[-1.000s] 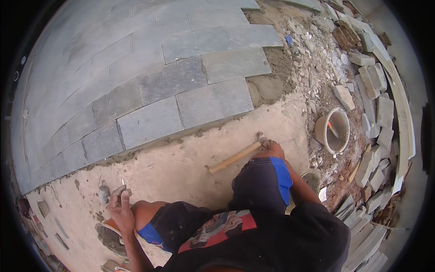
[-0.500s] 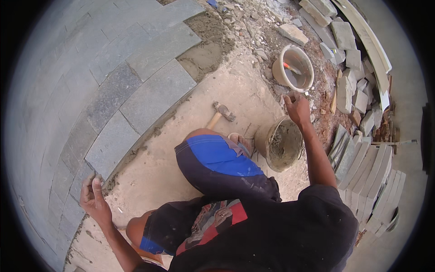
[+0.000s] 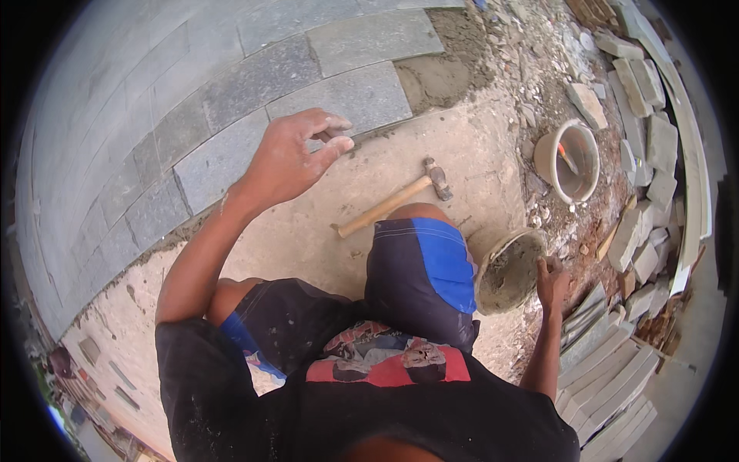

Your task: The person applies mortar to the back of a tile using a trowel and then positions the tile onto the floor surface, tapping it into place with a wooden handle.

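My left hand [image 3: 296, 158] hovers over the edge of the laid grey stone slabs [image 3: 339, 100], palm down. Its fingers are bent, with a gap between thumb and fingertips and nothing in it. To the right, my right hand [image 3: 553, 285] is closed beside the rim of a bucket of grey mortar [image 3: 508, 273]; whether it grips the rim or something small is hidden. A hammer [image 3: 385, 205] with a wooden handle lies on the bare ground beyond my knee. Wet mortar [image 3: 435, 81] is spread at the end of the slab row.
A second bucket [image 3: 545, 158], holding an orange-handled tool [image 3: 568, 158], stands at the right on rubble. Cut stone blocks [image 3: 662, 150] are heaped behind it. Stacked slabs [image 3: 608, 377] lean at the lower right, and a long pale board [image 3: 689, 138] curves along the right.
My left hand has moved forward and right over the slab edge. My right hand has come back from above the mortar bucket to its right side. The view has turned, showing the whole hammer.
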